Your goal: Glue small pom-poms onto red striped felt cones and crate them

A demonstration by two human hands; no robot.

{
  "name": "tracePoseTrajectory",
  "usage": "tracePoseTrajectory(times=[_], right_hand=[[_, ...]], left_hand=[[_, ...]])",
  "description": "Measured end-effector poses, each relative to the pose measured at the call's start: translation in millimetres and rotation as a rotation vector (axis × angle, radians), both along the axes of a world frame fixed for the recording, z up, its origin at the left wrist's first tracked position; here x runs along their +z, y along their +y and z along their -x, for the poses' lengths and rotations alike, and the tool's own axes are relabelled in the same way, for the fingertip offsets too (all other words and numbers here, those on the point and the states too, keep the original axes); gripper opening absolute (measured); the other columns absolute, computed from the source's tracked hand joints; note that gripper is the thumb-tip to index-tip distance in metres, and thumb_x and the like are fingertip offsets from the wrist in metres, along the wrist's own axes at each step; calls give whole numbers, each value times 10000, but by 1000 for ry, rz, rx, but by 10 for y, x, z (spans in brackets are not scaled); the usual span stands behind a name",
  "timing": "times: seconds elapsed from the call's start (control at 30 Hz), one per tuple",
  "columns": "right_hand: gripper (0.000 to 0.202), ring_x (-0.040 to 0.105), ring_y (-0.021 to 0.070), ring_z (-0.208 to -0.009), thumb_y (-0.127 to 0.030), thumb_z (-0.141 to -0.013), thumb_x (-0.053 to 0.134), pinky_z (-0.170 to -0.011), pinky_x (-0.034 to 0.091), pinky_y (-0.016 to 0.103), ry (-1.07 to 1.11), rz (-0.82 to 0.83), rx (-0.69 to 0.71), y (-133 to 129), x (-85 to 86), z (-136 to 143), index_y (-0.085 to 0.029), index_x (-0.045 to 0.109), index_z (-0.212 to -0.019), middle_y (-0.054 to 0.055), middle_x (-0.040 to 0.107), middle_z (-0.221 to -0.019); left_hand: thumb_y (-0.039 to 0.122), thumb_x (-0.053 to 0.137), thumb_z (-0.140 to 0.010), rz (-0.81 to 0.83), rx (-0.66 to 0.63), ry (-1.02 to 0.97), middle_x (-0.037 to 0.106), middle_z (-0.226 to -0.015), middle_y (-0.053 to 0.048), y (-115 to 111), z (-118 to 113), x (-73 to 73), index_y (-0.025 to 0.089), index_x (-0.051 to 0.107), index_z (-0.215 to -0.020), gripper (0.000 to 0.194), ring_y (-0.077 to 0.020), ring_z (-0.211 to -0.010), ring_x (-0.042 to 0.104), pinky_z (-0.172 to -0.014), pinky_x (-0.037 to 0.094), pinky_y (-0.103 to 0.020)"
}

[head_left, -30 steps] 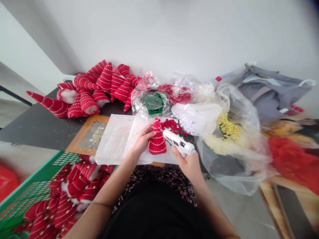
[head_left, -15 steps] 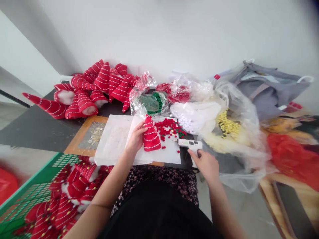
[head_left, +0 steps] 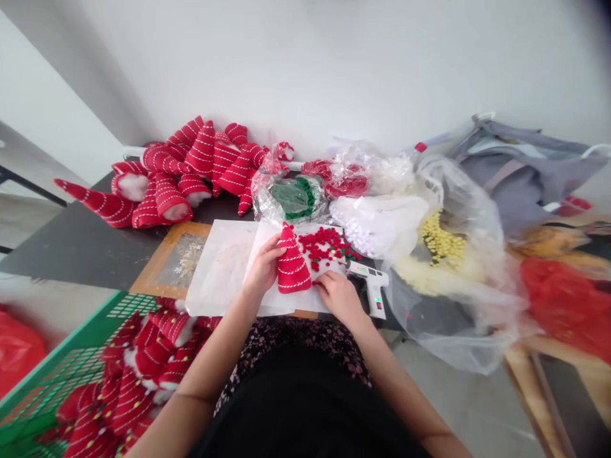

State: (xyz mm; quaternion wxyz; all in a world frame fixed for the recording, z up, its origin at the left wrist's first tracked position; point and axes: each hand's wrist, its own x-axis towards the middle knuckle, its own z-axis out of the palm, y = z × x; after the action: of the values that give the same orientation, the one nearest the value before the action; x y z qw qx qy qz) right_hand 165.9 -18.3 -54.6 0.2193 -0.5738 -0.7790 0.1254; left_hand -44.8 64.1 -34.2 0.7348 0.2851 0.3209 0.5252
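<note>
My left hand (head_left: 264, 266) grips a red cone-shaped hat with white stitched stripes (head_left: 292, 266), holding it by its left side with the tip pointing away from me. Beside the hat's lower right edge, my right hand (head_left: 338, 294) has thumb and fingers pinched together low over the white paper (head_left: 229, 254). A small red pom-pom appears to be at those fingertips, though most of it is hidden. Loose red pom-poms (head_left: 321, 245), with a few green ones, lie scattered just beyond. A white glue gun (head_left: 372, 283) rests on the table to the right of my right hand.
Striped red hats (head_left: 205, 156) are heaped at the back left. A green basket (head_left: 102, 318) at lower left holds more, dotted with pom-poms. Bags of green (head_left: 298, 198), white (head_left: 367, 222) and yellow pom-poms (head_left: 442, 242) stand behind and right. A wooden-framed panel (head_left: 153, 261) lies left of the paper.
My right hand has let go of the glue gun, now lying on the table, and moved left to the paper beside the hat. My left hand still holds the hat.
</note>
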Motion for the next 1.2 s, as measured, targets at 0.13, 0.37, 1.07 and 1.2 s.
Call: tracePoseTrajectory(times=[0.13,0.37,1.07,1.2], right_hand=[[163,745,203,-769,-147,-951,630,-714,614,308,226,-77,-59,25,148,-55,-204,783,-939,77,793,-936],[105,703,174,-683,-255,-945,672,-681,606,292,507,-145,-39,45,636,81,-224,772,-934,42,791,-854],[159,733,205,-870,-242,-1014,660,-793,612,319,328,-334,45,241,680,350,-238,799,-936,71,743,-978],[134,727,202,-856,-205,-1017,639,-754,599,314,396,-371,45,139,720,216,-235,770,-1010,68,746,-978]], left_hand=[[221,855,-714,-45,-5,46,808,-997,-40,4,-1,-38,194,751,-1168,466,-226,-890,746,-891,533,-351],[240,849,-737,-73,-20,78,802,-1006,-39,-24,-92,-47,206,740,-1194,471,-236,-924,744,-895,533,-353],[256,852,-733,-124,-32,103,791,-960,-18,-75,-147,13,219,751,-1166,446,-220,-893,723,-848,509,-324],[249,869,-703,-80,-16,73,793,-942,-18,-60,-131,-5,213,747,-1149,464,-213,-860,725,-850,516,-328]])
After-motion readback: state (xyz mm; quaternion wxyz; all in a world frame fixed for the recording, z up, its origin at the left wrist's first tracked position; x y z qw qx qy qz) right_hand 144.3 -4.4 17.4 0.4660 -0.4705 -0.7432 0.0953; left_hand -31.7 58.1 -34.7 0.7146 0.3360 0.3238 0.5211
